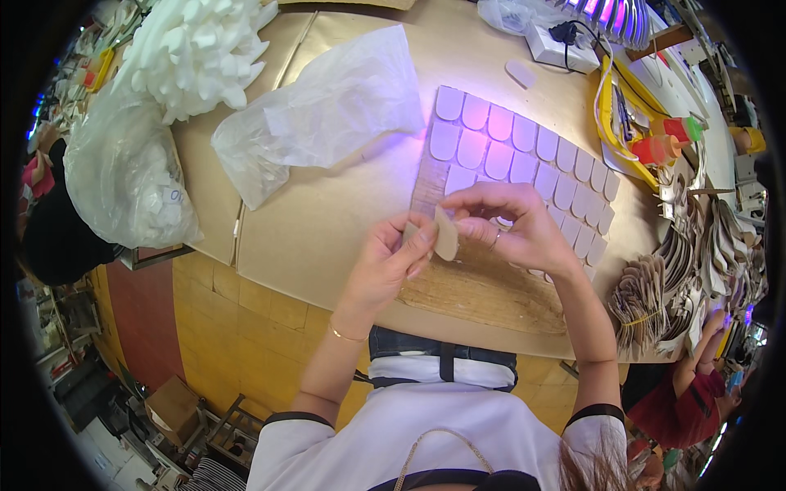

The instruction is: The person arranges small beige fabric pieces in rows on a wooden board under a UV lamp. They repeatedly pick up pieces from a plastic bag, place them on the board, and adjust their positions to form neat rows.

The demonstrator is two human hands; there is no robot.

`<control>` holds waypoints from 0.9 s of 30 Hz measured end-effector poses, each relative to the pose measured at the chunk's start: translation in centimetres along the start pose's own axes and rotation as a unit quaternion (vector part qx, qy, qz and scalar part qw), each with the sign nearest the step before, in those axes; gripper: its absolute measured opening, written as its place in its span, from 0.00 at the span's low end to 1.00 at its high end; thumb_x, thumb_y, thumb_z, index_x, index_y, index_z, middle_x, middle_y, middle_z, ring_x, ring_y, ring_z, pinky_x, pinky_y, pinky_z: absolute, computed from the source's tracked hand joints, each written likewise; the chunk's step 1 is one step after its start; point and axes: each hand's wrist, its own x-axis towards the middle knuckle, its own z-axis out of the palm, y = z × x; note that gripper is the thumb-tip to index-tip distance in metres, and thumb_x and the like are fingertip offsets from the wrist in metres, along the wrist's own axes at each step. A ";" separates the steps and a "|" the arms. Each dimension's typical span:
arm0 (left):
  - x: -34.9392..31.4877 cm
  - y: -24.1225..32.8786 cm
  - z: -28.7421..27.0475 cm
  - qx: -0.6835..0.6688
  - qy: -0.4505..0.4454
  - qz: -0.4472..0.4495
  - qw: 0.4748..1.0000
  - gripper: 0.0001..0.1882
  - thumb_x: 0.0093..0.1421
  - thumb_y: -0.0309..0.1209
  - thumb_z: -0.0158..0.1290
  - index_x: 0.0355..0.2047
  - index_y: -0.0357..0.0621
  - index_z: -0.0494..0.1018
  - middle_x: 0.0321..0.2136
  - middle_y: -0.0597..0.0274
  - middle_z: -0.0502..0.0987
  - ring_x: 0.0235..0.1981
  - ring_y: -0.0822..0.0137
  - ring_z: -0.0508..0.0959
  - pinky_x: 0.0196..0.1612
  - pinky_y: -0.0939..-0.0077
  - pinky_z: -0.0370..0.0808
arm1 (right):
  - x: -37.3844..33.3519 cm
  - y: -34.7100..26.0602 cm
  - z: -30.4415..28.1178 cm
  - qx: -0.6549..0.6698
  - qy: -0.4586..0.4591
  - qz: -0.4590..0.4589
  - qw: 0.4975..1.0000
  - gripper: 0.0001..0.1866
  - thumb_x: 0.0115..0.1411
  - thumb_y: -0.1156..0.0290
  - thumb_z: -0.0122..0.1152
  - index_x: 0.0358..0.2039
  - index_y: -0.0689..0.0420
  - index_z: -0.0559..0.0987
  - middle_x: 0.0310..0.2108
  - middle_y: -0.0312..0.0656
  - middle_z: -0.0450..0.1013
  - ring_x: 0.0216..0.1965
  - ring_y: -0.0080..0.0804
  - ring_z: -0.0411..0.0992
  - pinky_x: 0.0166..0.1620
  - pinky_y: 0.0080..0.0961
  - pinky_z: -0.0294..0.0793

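Note:
Above a wooden board (483, 290), my left hand (385, 262) is closed on thin beige pieces with a rounded end. One such beige piece (445, 236) stands up between my two hands. My right hand (524, 225) pinches the upper edge of that piece, thumb and fingers together. Whether the right fingertips also hold something smaller cannot be made out. On the board, rows of pale rounded pads (473, 149) lie side by side, lit purple and pink. My right hand and forearm hide some of them.
A clear plastic bag (327, 106) lies left of the board, near a bag of white foam pieces (188, 57). One loose pad (520, 74) sits beyond the board. Stacked beige cutouts (643, 307), a yellow tray (610, 123) and a white power strip (561, 49) are at right.

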 end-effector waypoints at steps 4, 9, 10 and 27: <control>0.9 -0.9 0.9 0.276 0.170 0.204 0.924 0.09 0.66 0.32 0.57 0.35 0.38 0.75 0.28 0.70 0.76 0.30 0.79 0.73 0.36 0.84 0.70 | 0.0 -0.1 0.1 0.145 0.067 0.114 0.980 0.09 0.62 0.71 0.65 0.38 0.63 0.83 0.28 0.34 0.77 0.30 0.16 0.73 0.35 0.21 0.74; 1.2 -1.4 1.1 0.324 0.205 0.207 0.900 0.09 0.64 0.30 0.58 0.37 0.35 0.75 0.30 0.66 0.77 0.34 0.77 0.74 0.40 0.82 0.71 | 1.8 1.0 -0.6 -0.182 0.065 0.069 0.979 0.09 0.61 0.70 0.64 0.37 0.63 0.83 0.27 0.35 0.78 0.28 0.18 0.71 0.35 0.20 0.72; 1.2 -1.4 1.0 0.344 0.206 0.222 0.889 0.08 0.64 0.28 0.58 0.37 0.34 0.75 0.30 0.66 0.77 0.33 0.77 0.73 0.39 0.82 0.71 | 2.4 1.2 -0.8 -0.223 0.067 0.043 0.972 0.09 0.61 0.70 0.64 0.36 0.63 0.82 0.26 0.36 0.78 0.27 0.19 0.71 0.34 0.20 0.72; 1.5 -0.7 1.6 0.624 0.158 0.162 0.748 0.20 0.63 0.33 0.56 0.55 0.44 0.74 0.32 0.46 0.79 0.31 0.48 0.79 0.35 0.59 0.74 | 4.8 3.3 1.0 -0.402 0.113 0.054 0.907 0.12 0.58 0.62 0.65 0.35 0.58 0.82 0.29 0.46 0.78 0.29 0.41 0.76 0.34 0.35 0.74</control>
